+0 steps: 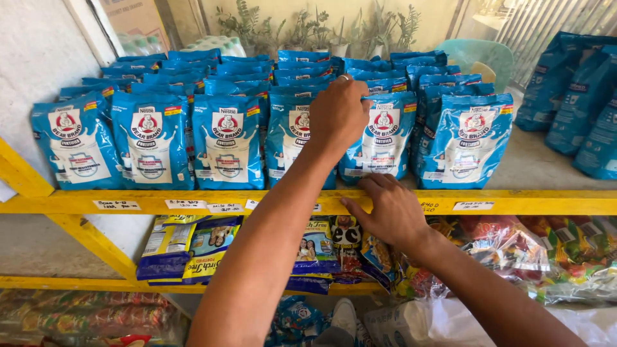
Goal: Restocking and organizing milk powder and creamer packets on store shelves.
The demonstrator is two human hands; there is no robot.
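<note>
Yellow wooden shelving (533, 203) fills the view, with paper price tags (116, 205) stuck along its front edge. Nearest, on the lower shelf, lie mixed packets (193, 247) in blue, yellow and red. The right hand (385, 212) rests on the upper shelf's front edge, fingers spread flat on the wood and gripping nothing. Beyond it, the left hand (339, 114) reaches up, its fingers curled over the top edge of a blue pouch (384, 138) in the front row, pinching the top seam; the pouch body hangs below and to the right of the knuckles, standing upright near the front edge. More blue pouches (151, 144) stand in rows behind, with potted plants (308, 29) farthest back.
</note>
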